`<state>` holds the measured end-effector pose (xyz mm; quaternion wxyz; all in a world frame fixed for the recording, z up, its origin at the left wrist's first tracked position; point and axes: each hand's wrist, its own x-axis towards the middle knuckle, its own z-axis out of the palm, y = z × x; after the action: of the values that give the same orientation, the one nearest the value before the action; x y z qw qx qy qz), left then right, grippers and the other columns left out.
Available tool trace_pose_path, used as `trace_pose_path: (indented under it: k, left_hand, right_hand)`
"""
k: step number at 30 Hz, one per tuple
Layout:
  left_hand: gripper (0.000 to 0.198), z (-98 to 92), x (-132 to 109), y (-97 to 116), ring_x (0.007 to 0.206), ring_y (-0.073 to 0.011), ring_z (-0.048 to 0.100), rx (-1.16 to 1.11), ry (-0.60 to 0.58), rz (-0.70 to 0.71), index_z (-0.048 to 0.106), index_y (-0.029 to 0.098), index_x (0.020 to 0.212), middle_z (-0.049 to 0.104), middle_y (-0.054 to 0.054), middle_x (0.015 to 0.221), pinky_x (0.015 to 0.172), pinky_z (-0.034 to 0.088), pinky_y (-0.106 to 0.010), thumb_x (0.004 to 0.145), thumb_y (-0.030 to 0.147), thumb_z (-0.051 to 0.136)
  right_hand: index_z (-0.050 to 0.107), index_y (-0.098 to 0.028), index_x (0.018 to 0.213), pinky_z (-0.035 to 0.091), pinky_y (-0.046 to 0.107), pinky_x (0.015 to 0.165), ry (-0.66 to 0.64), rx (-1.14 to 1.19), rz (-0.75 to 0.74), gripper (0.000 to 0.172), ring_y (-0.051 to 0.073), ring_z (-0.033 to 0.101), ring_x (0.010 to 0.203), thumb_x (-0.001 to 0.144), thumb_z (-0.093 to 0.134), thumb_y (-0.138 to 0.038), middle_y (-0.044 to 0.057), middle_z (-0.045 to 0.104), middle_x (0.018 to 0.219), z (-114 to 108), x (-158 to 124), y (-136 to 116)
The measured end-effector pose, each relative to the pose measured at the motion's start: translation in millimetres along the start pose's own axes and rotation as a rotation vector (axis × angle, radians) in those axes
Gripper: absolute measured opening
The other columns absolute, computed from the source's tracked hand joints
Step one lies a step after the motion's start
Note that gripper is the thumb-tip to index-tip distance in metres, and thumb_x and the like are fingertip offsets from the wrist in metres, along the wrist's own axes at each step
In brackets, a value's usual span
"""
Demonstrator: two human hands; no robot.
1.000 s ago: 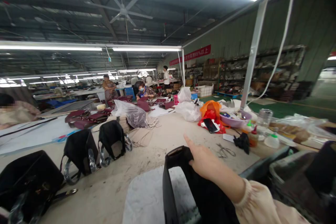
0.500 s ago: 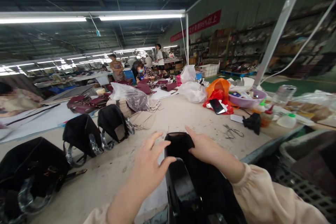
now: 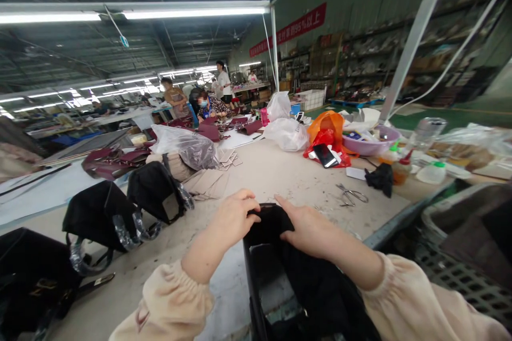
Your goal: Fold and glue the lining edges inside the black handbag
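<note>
Low in front of me is a black bag (image 3: pixel 320 287), its far end turned up between my hands. My left hand (image 3: pixel 232 218) has its fingers and thumb pinched at the upper left corner of that end. On the opposite corner, my right hand (image 3: pixel 308 229) grips the black material, thumb on the inner side and fingers along the outside. The bag's lower part runs out of view at the bottom edge. A dark, narrow frame-like edge (image 3: pixel 252 298) stands along its left side, with a paler surface showing beside it.
Several black bags (image 3: pixel 96 213) with plastic-wrapped handles line the table's left. Scissors (image 3: pixel 352 195), a black cloth (image 3: pixel 379 179), a phone (image 3: pixel 325 155) and small bottles (image 3: pixel 400 168) lie right. A plastic crate (image 3: pixel 460 266) stands at the right edge. Co-workers (image 3: pixel 212 104) are farther back.
My left hand, spread beside the bag before, has closed on its corner. The right hand keeps its grip. The shiny black part near the left hand has shifted, and my view has turned slightly right.
</note>
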<state>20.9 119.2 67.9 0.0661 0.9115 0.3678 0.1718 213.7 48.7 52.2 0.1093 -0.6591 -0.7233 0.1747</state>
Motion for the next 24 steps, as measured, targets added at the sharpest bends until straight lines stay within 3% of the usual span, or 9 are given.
trace_pose_path:
  k: [4,9,14,19,24]
  left_hand:
    - [0.006,5.2,2,-4,0.079,-0.0132,0.061,-0.094,0.020,0.025,0.066,0.020,0.072,0.064,-0.001,0.095,0.075,0.046,-0.025,0.077,0.018,0.064]
    - [0.012,9.6,-1,-7,0.073,-0.0121,0.060,-0.178,0.075,0.019,0.063,0.017,0.066,0.066,0.000,0.078,0.071,0.044,-0.023,0.078,0.013,0.062]
    - [0.014,15.2,-2,-16,0.072,-0.0117,0.059,-0.186,0.102,0.011,0.060,0.017,0.067,0.065,0.000,0.077,0.069,0.043,-0.022,0.081,0.015,0.059]
    - [0.016,19.2,-1,-18,0.069,-0.0107,0.058,-0.170,0.108,0.023,0.059,0.017,0.067,0.063,0.001,0.074,0.066,0.041,-0.021,0.083,0.016,0.055]
    - [0.017,19.3,1,-11,0.066,-0.0105,0.056,-0.161,0.100,0.043,0.059,0.017,0.067,0.061,0.002,0.070,0.063,0.040,-0.021,0.083,0.015,0.055]
  right_hand:
    - [0.026,-0.019,0.144,0.045,0.039,0.084,0.043,0.011,-0.035,0.085,0.030,0.060,0.101,0.071,0.067,-0.030,0.015,0.064,0.111,-2,3,1]
    - [0.046,-0.020,0.132,0.043,0.032,0.088,0.186,0.129,-0.233,0.066,0.022,0.059,0.101,0.070,0.069,-0.027,0.008,0.062,0.117,-4,19,5]
    - [0.063,-0.024,0.110,0.043,0.026,0.079,0.140,0.105,-0.361,0.036,0.018,0.062,0.089,0.074,0.066,-0.022,0.002,0.069,0.100,-7,34,7]
    - [0.065,-0.024,0.091,0.041,0.026,0.072,0.099,-0.063,-0.367,0.014,0.019,0.062,0.084,0.076,0.064,-0.025,0.001,0.069,0.088,-15,37,0]
    - [0.055,-0.021,0.104,0.040,0.027,0.066,0.190,-0.198,-0.313,0.032,0.019,0.060,0.083,0.074,0.064,-0.021,0.004,0.063,0.099,-17,39,-10]
